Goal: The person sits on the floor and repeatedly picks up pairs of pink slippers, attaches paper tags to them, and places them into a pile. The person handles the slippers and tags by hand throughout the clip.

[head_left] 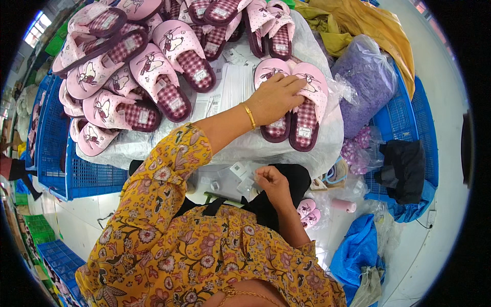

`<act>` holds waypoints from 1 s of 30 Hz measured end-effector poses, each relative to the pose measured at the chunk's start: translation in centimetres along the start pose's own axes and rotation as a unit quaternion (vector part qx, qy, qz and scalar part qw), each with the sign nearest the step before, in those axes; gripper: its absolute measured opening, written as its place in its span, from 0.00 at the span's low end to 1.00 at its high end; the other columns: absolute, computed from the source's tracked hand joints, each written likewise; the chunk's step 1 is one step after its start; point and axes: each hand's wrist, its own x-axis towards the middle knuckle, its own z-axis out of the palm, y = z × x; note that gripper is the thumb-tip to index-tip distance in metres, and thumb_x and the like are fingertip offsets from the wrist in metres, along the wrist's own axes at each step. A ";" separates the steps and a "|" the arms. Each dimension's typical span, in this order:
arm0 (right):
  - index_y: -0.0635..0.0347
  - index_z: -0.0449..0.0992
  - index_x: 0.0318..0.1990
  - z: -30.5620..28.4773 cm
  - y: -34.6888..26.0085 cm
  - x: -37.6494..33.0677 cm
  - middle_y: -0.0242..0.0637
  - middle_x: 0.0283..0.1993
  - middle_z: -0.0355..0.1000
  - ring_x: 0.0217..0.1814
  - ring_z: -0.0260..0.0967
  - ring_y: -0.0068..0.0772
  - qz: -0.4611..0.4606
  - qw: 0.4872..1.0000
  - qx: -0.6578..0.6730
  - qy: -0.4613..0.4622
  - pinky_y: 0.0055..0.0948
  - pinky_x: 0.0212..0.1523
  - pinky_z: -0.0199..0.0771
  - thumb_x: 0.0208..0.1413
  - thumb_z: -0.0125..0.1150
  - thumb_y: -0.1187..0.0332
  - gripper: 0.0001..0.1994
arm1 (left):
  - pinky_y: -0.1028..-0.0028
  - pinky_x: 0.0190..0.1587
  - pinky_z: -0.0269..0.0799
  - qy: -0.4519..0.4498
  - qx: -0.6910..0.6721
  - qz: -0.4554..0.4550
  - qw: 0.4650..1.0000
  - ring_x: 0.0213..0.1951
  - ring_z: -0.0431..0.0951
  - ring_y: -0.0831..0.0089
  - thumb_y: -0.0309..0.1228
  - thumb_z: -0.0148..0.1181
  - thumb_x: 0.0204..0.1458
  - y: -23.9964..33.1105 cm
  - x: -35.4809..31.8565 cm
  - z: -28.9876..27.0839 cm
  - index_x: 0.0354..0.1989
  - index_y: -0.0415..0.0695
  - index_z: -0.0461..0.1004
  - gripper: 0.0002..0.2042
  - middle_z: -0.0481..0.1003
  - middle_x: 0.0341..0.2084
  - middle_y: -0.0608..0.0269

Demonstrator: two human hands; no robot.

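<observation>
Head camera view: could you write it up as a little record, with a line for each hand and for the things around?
Left hand: on a pair of pink slippers
Right hand: curled near the lap; grip unclear
Farther left: heaped pink slippers with checked insoles
Between: white cards or papers
Right side: clear bag of purple material
Underneath: whitish plastic sheet

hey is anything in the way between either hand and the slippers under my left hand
Nothing visible stands between your left hand and the slippers; it lies across them. Your right hand has the plastic-covered table edge between it and them, in this view.
</observation>
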 end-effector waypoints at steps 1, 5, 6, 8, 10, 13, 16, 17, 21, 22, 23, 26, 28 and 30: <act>0.64 0.75 0.44 -0.1 0.0 0.0 0.26 0.34 0.72 0.35 0.67 0.15 0.002 1.000 0.004 0.004 0.18 0.38 0.68 0.59 0.62 0.75 0.07 | 0.61 0.58 0.63 0.023 -0.031 0.002 0.999 0.56 0.71 0.60 0.23 0.57 0.46 0.3 0.1 -0.4 0.38 0.49 0.78 0.11 0.72 0.55 0.60; 0.65 0.75 0.44 -0.2 1.1 0.6 0.27 0.34 0.72 0.35 0.67 0.15 0.011 1.000 0.026 -0.001 0.18 0.37 0.68 0.58 0.62 0.75 0.08 | 0.61 0.58 0.66 0.102 -0.062 -0.054 0.991 0.54 0.72 0.58 0.23 0.59 0.44 -2.6 -0.1 -1.6 0.45 0.50 0.78 0.17 0.74 0.53 0.60; 0.65 0.75 0.44 -0.2 1.6 0.9 0.27 0.34 0.72 0.35 0.67 0.15 0.012 1.000 0.024 -0.003 0.18 0.37 0.68 0.58 0.63 0.75 0.08 | 0.62 0.56 0.68 0.088 -0.040 -0.086 0.992 0.52 0.73 0.59 0.23 0.60 0.44 -5.0 -0.5 -1.6 0.46 0.50 0.77 0.18 0.74 0.51 0.59; 0.65 0.76 0.44 -0.4 1.7 1.1 0.27 0.34 0.72 0.35 0.67 0.15 0.009 1.000 0.002 -0.002 0.18 0.37 0.68 0.58 0.63 0.74 0.08 | 0.61 0.52 0.71 0.016 0.021 -0.144 0.989 0.49 0.75 0.58 0.24 0.58 0.46 -11.1 -1.7 -0.8 0.45 0.49 0.78 0.16 0.75 0.48 0.58; 0.64 0.76 0.44 -0.6 1.8 1.3 0.27 0.34 0.72 0.34 0.67 0.15 0.001 0.999 -0.035 0.005 0.18 0.36 0.68 0.58 0.64 0.74 0.08 | 0.60 0.48 0.73 -0.150 0.110 -0.219 0.958 0.47 0.77 0.56 0.24 0.56 0.49 -13.7 -1.5 -1.7 0.46 0.50 0.78 0.15 0.76 0.43 0.57; 0.64 0.76 0.44 -0.9 1.8 1.3 0.27 0.34 0.72 0.34 0.67 0.15 0.009 1.000 -0.007 0.014 0.19 0.36 0.68 0.57 0.64 0.73 0.09 | 0.59 0.47 0.75 -0.323 0.190 -0.260 0.890 0.46 0.78 0.53 0.24 0.54 0.52 -16.5 -1.2 -2.4 0.49 0.52 0.76 0.16 0.78 0.39 0.54; 0.64 0.76 0.44 -1.1 1.7 1.1 0.27 0.34 0.73 0.35 0.67 0.16 0.018 0.999 -0.001 0.028 0.18 0.36 0.68 0.57 0.65 0.73 0.09 | 0.57 0.47 0.75 -0.379 0.205 -0.244 0.869 0.45 0.80 0.51 0.24 0.52 0.53 -18.5 -1.3 -1.8 0.50 0.52 0.76 0.17 0.79 0.40 0.51; 0.64 0.76 0.44 -1.2 1.7 1.1 0.27 0.34 0.73 0.35 0.67 0.16 0.021 0.999 -0.005 0.030 0.18 0.36 0.68 0.57 0.65 0.73 0.09 | 0.57 0.47 0.75 -0.390 0.205 -0.239 0.865 0.44 0.80 0.51 0.24 0.51 0.53 -18.8 -1.3 -1.7 0.50 0.52 0.76 0.17 0.79 0.41 0.50; 0.64 0.77 0.43 -1.3 2.3 1.0 0.27 0.34 0.72 0.35 0.67 0.16 0.028 0.999 0.001 0.034 0.18 0.38 0.68 0.57 0.64 0.73 0.08 | 0.57 0.47 0.76 -0.377 0.199 -0.203 0.882 0.44 0.80 0.51 0.24 0.51 0.53 -19.7 -1.5 -1.4 0.49 0.51 0.76 0.16 0.79 0.40 0.49; 0.64 0.77 0.43 -1.3 2.5 1.0 0.27 0.34 0.72 0.35 0.67 0.16 0.028 0.999 0.008 0.031 0.19 0.38 0.68 0.57 0.64 0.73 0.08 | 0.57 0.47 0.76 -0.372 0.202 -0.200 0.883 0.44 0.80 0.51 0.24 0.51 0.53 -19.7 -1.4 -1.6 0.49 0.50 0.77 0.16 0.79 0.40 0.49; 0.65 0.77 0.42 -1.2 2.4 0.9 0.27 0.34 0.72 0.35 0.67 0.16 0.027 0.999 0.001 0.028 0.19 0.39 0.68 0.57 0.64 0.73 0.08 | 0.57 0.47 0.76 -0.367 0.206 -0.197 0.885 0.44 0.80 0.51 0.24 0.52 0.52 -19.7 -1.4 -1.8 0.48 0.50 0.77 0.15 0.79 0.39 0.49; 0.65 0.77 0.42 -0.9 2.1 0.8 0.28 0.34 0.73 0.35 0.67 0.16 0.022 0.999 -0.016 0.022 0.19 0.39 0.68 0.57 0.64 0.73 0.08 | 0.56 0.46 0.76 -0.365 0.226 -0.184 0.884 0.44 0.80 0.50 0.25 0.52 0.52 -20.3 -1.1 -2.4 0.43 0.49 0.78 0.12 0.79 0.38 0.49; 0.65 0.76 0.42 -0.8 2.2 0.7 0.28 0.34 0.73 0.36 0.67 0.16 0.022 0.999 -0.019 0.021 0.19 0.39 0.68 0.56 0.65 0.73 0.08 | 0.56 0.46 0.76 -0.359 0.219 -0.176 0.890 0.44 0.80 0.50 0.26 0.53 0.51 -20.4 -0.7 -3.3 0.40 0.49 0.79 0.10 0.79 0.38 0.49; 0.65 0.76 0.42 -0.8 2.2 0.9 0.27 0.33 0.72 0.35 0.66 0.16 0.007 0.999 -0.030 0.025 0.19 0.39 0.68 0.56 0.65 0.73 0.08 | 0.56 0.44 0.76 -0.345 0.243 -0.168 0.891 0.42 0.80 0.50 0.29 0.54 0.51 -19.7 -0.2 -4.8 0.36 0.49 0.78 0.07 0.79 0.35 0.50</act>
